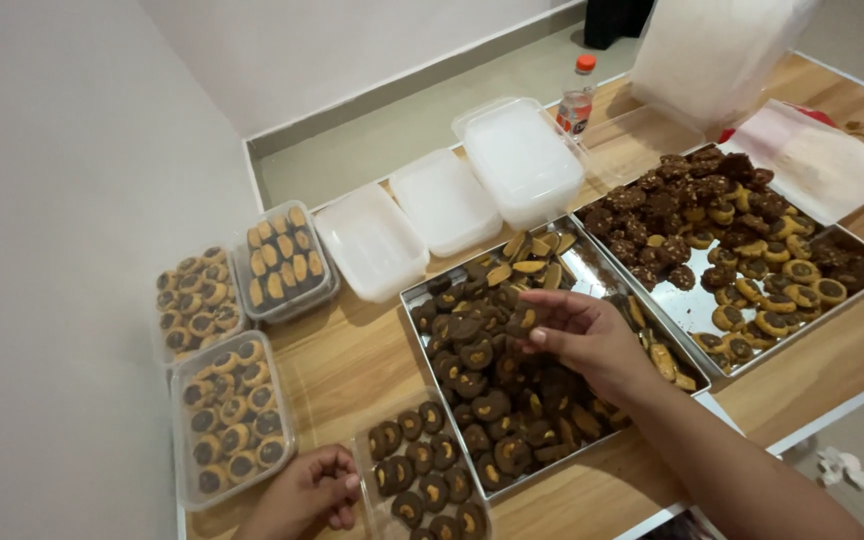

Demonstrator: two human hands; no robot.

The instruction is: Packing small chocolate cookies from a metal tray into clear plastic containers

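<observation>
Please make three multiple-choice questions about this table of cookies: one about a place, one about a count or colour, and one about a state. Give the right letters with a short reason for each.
1. Where is the right hand?
A. Over the near tray of dark cookies
B. On the bottle
C. On the floor

2. How many shut empty boxes stand in a row behind the trays?
A. One
B. Three
C. Six

3. What is the state of the box by the left hand?
A. Shut and empty
B. Lying upside down
C. Open, partly filled with dark cookies

Answers:
1. A: the right hand hangs above the near tray, its fingers pinching a dark cookie.
2. B: three white boxes with lids on sit side by side.
3. C: it has no lid, and rows of dark cookies lie inside.
</observation>
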